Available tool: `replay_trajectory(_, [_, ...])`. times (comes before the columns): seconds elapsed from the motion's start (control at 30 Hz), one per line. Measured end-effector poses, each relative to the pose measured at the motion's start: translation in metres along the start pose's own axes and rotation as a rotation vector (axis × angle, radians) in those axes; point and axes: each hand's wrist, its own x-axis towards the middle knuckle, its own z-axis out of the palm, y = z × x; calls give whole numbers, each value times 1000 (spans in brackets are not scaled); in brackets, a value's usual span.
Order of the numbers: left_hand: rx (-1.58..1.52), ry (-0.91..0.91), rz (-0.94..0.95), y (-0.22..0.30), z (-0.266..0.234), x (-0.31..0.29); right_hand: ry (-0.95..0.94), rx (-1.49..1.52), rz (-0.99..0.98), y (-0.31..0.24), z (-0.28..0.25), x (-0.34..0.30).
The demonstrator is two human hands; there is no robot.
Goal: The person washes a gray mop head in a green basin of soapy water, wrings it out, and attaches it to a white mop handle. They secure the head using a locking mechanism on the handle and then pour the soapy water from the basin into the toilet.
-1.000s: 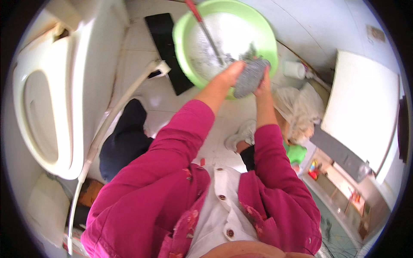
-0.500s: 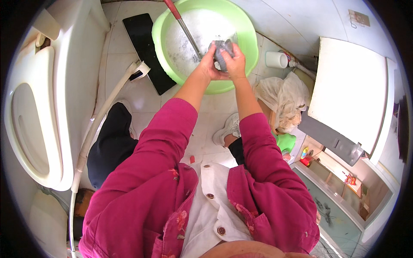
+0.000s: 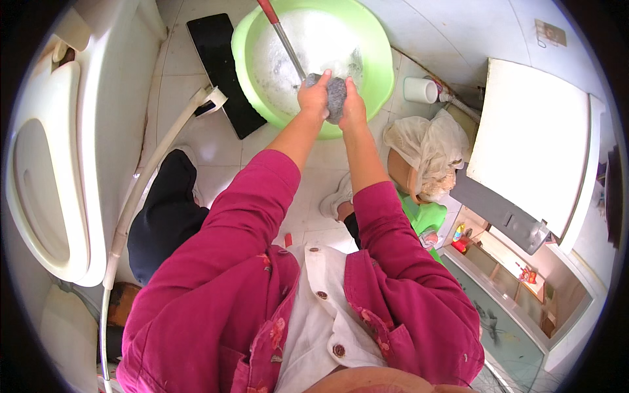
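Both hands are closed on a bunched grey cloth (image 3: 336, 101); the left hand (image 3: 313, 98) presses it from its left side and the right hand (image 3: 352, 108) from its right, so the grip is narrow and full, with the cloth bulging between the palms; the cloth is over the near part of a light green plastic basin (image 3: 379, 85), though how high above the rim I cannot tell. White suds (image 3: 314, 36) fill much of the basin; a metal rod with a red handle (image 3: 286, 46) slants down into them across the far left rim, its lower end just beside the left hand and the nearest obstacle to it; whether the two touch is hidden.

Around the basin the tiled floor (image 3: 314, 164) is crowded; a long glossy black panel (image 3: 219, 72) lies just left of the basin; a pale pole (image 3: 147, 157) with a bracket at its upper end runs down the left side, between the person's dark-trousered left leg (image 3: 167, 219) and a white toilet (image 3: 82, 170). To the right a white cylinder (image 3: 419, 90) lies near the basin by the wall; a crumpled translucent plastic bag (image 3: 429, 147) sits nearer the person, just beside the right forearm, with a bright green object (image 3: 426, 213) below it; farther right, a large white panel (image 3: 534, 147) bounds the space.
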Motion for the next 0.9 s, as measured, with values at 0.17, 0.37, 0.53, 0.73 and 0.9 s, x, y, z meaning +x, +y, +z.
replay_trajectory(0.17, [358, 51, 319, 17, 5, -19, -132, 270, 160, 5, -1, 7])
replay_trajectory(0.37, [499, -108, 630, 9, 11, -14, -282, 370, 192, -7, -2, -3])
replay_trajectory(0.53, [546, -287, 742, 23, 16, -42, -304, 381, 220, -19, -7, -23])
replay_trajectory(0.73, [270, -585, 533, 27, 29, -44, -342, 569, 150, -43, -28, -4])
replay_trajectory(0.9, [149, -735, -150, 41, 5, -27, -59, -298, -769, -85, -46, 21])
